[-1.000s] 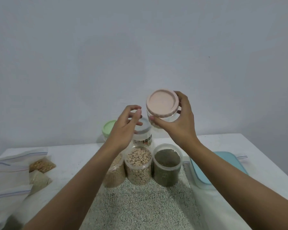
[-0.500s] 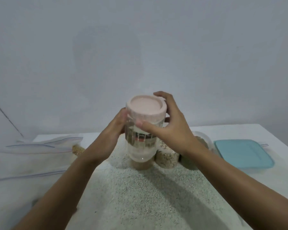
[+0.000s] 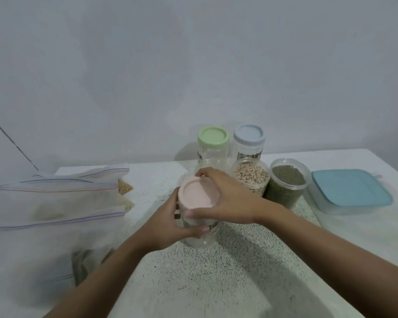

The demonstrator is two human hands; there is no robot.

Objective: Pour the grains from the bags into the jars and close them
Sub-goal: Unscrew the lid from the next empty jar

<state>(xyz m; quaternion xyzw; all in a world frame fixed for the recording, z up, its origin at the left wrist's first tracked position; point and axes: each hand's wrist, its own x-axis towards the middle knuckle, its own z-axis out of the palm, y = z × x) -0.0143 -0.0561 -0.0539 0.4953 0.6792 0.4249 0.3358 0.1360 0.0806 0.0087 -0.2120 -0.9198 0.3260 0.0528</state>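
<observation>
Meanwhile, both hands clasp the clear plastic pink-lidded jar, left hand round its body, right hand on its lid, while two filled open jars await closing.

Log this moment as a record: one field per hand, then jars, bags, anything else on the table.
left hand: grips the clear jar by its side
right hand: fingers curled round the pink lid on that jar
closed jars: green-lidded jar, blue-lidded jar, at the back
open jars: jar of pale beans, jar of dark green grain
bags: zip bags, left
other: teal-lidded container, right
</observation>
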